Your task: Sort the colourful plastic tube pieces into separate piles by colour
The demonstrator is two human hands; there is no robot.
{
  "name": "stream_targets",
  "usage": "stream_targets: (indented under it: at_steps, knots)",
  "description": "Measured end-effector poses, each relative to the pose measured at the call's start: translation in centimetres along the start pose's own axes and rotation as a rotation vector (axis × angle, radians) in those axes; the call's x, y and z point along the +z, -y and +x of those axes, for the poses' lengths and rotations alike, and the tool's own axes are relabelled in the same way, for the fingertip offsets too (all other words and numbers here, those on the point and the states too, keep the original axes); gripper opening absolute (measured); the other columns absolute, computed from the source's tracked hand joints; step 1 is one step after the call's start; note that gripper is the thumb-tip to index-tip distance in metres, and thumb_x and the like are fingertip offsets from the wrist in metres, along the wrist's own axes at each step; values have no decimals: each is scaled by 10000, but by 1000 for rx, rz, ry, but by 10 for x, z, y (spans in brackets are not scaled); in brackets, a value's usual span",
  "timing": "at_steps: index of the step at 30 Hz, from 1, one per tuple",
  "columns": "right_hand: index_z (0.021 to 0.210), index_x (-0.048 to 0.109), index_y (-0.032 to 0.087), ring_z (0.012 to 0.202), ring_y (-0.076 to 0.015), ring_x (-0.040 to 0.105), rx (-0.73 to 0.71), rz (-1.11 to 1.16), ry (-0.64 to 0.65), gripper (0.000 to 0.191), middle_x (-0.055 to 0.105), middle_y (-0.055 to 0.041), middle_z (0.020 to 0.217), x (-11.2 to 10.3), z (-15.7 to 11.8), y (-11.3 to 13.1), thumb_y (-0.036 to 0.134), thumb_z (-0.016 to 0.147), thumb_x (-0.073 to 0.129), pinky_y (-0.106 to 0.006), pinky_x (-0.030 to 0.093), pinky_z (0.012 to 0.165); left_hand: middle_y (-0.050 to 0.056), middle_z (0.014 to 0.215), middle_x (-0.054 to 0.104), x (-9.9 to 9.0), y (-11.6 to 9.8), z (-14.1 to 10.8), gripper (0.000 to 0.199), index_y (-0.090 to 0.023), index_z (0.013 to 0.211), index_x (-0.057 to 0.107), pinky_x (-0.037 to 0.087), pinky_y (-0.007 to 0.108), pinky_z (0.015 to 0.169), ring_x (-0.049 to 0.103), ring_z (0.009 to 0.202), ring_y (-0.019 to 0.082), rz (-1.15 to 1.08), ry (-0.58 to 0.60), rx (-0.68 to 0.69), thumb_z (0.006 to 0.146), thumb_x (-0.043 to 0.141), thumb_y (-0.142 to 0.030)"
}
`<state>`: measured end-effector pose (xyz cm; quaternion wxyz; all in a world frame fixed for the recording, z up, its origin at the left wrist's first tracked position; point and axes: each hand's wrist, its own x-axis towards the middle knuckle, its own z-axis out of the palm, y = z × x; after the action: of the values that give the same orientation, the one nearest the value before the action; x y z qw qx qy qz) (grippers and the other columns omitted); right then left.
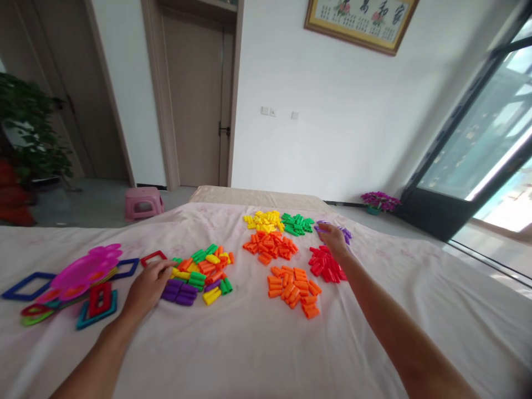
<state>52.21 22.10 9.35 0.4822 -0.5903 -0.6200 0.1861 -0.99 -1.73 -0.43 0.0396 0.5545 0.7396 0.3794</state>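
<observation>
On the left, my left hand [154,278] rests at the edge of a mixed pile of plastic building pieces [203,269] in green, yellow, orange and purple. Its fingers are bent together at the pile; whatever they hold is hidden. Several purple pieces [179,292] lie right beside that hand. My right hand [333,237] reaches far out over a pile of purple pieces [346,235] and partly covers it. Those fingers are closed, and I cannot make out what is in them. Just nearer lies a pile of red pieces [326,265], below my right wrist.
Yellow [264,221], green [297,224] and two orange piles [270,245] lie mid-table on a pale cloth [233,349]. Pink flower-shaped plates [85,271] and coloured frames [31,285] sit at the left. A pink stool [144,203] stands beyond the table.
</observation>
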Motion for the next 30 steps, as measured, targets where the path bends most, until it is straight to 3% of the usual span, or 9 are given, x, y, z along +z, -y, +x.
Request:
stream_targets:
  at_steps: [2, 6, 9, 12, 16, 23, 26, 30]
  knots:
    - [1073, 716, 139, 813, -204, 697, -53, 120, 224, 383, 744, -106, 1023, 28, -38, 30, 227, 716, 606, -306, 552, 696, 50, 1126, 712, -2, -6, -1, 414, -226, 1052, 737, 495, 313, 936, 645, 1078, 222, -9, -4, -11, 876, 441, -457]
    - [1019, 741, 205, 839, -182, 693, -267, 84, 593, 257, 751, -49, 971, 77, -138, 92, 266, 829, 580, -302, 536, 769, 55, 1119, 708, -3, -9, -3, 407, -216, 1060, 735, 493, 320, 935, 643, 1072, 222, -25, 0, -10, 880, 439, -429]
    - [1068, 733, 233, 870, -180, 675, -400, -110, 737, 243, 735, -47, 1009, 102, -200, 125, 302, 874, 604, -290, 497, 785, 57, 1109, 707, -4, -10, -3, 395, -215, 1049, 736, 493, 319, 925, 644, 1058, 220, -32, -3, 0, 875, 442, -413]
    - [1152, 692, 262, 949, -214, 646, -482, -315, 756, 316, 692, -64, 1085, 118, -231, 144, 405, 872, 660, -295, 465, 763, 55, 1116, 706, -4, -11, -3, 387, -218, 1040, 736, 494, 316, 920, 644, 1058, 218, -38, -6, 8, 873, 444, -409]
    - [1158, 681, 270, 1005, -230, 604, -566, -427, 715, 304, 666, -68, 1076, 129, -237, 149, 442, 914, 622, -305, 445, 787, 52, 1111, 708, -4, -11, -2, 386, -227, 1038, 737, 498, 317, 912, 644, 1060, 220, -37, -6, 0, 866, 447, -415]
    - [1156, 687, 255, 1033, -189, 603, -561, -247, 652, 259, 681, -55, 1076, 130, -238, 130, 229, 928, 566, -278, 451, 879, 62, 1097, 718, -4, -10, -2, 405, -216, 1029, 739, 495, 333, 939, 643, 1063, 230, -35, -4, 18, 859, 446, -439]
    - [1159, 687, 239, 945, -166, 633, -470, -45, 589, 288, 690, -51, 1076, 130, -232, 120, 193, 897, 576, -268, 481, 853, 56, 1090, 726, -3, -9, -1, 416, -223, 1036, 743, 508, 321, 911, 656, 1040, 226, -28, -2, 22, 855, 446, -452]
    - [1144, 690, 208, 768, -166, 646, -215, 196, 429, 327, 715, -43, 973, 129, -198, 104, 264, 828, 629, -290, 524, 740, 52, 1087, 730, -2, -6, 0, 425, -227, 1042, 751, 516, 315, 901, 664, 1031, 229, -12, 0, 27, 848, 451, -457]
